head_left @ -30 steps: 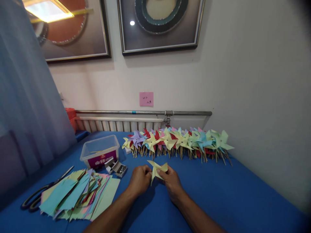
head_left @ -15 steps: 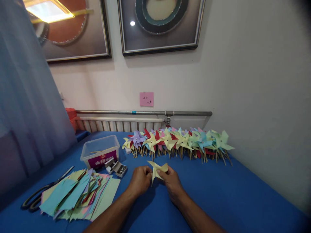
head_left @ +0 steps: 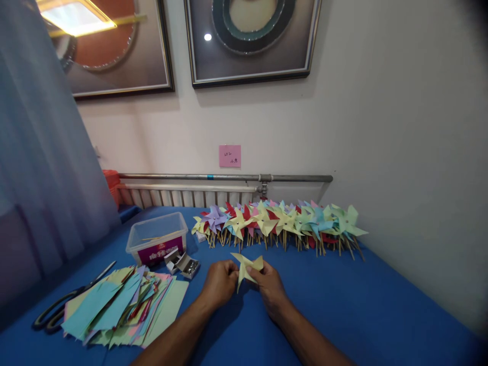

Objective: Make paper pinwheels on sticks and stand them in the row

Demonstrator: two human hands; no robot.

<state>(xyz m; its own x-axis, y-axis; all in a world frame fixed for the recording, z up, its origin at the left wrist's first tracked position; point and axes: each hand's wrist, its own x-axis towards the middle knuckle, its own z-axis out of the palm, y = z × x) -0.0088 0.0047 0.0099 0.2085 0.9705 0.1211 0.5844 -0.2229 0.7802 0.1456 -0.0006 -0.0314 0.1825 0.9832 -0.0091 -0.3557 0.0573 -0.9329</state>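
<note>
A pale yellow paper pinwheel (head_left: pixel 244 266) with folded blades is held up over the blue tabletop, in front of my body. My right hand (head_left: pixel 271 287) pinches it from the right, thumb pressed on the paper near its middle. On the other side my left hand (head_left: pixel 220 281) is closed, its curled fingertips right at the pinwheel's left edge. What those fingers hold is hidden. To the left of my left hand, small open boxes (head_left: pixel 187 266) show shiny metal pieces inside.
Many finished pinwheels (head_left: pixel 263 219) on sticks stand bunched along the back. At left are a clear plastic tub (head_left: pixel 162 223) with thin sticks, a stack of coloured paper (head_left: pixel 110 310) and scissors (head_left: pixel 64 304). A pipe (head_left: pixel 183 176) runs along the wall behind.
Almost nothing differs. Both hands and the pinwheel keep their places, with only a very slight shift of the paper's lower tip.
</note>
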